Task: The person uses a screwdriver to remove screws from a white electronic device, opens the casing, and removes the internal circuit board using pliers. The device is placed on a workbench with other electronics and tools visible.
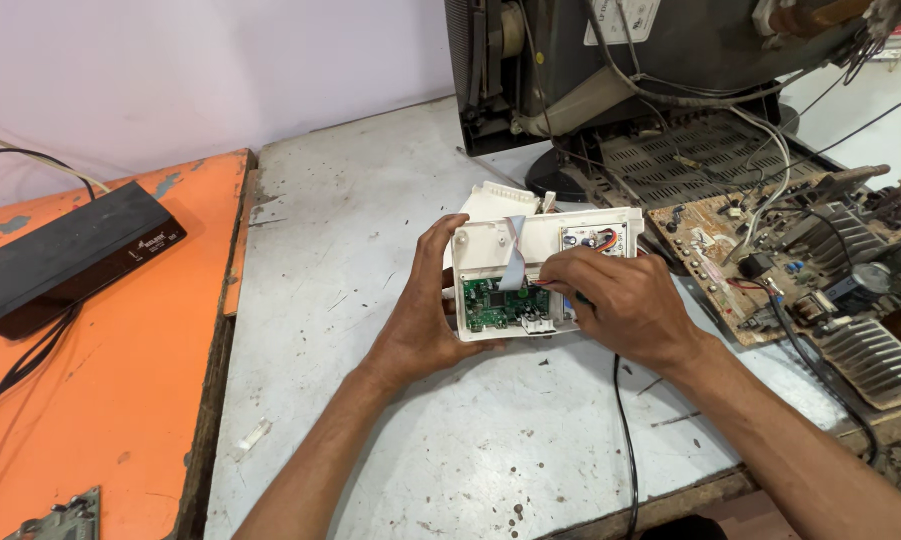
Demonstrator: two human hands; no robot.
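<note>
Orange paint is covering the side table (121, 380) at far left, where a black box (66, 255) is lying with its cables trailing off, well apart from both hands. Next to it, the worn white bench (371, 300) is carrying the work.

The person's left hand (421, 315) is gripping the left edge of an open white casing (541, 270), its fingers (451, 290) curled narrowly around the rim and the thumb lying along the side, steadying it just above the bench. Inside the casing, a green board (496, 305) is sitting just beside those fingertips, and a grey ribbon cable (516, 255) is arching over it.

The right hand (626, 305) is resting over the casing's right half, its fingers bunched and pinched together at the board's edge; whether they are closing on a small tool or part, the view is not showing. A black wire (626, 440) is running down from under this hand towards the bench edge.

Further right, beyond the right hand, a brown circuit board (771, 260) with heat sinks is lying exposed, and an opened television set (651, 70) is standing behind it.

Judging from this, the step in hand is working at the green board inside the casing. The next move seems to be calling for a firm left grip and a fine, careful pinch near the ribbon.
</note>
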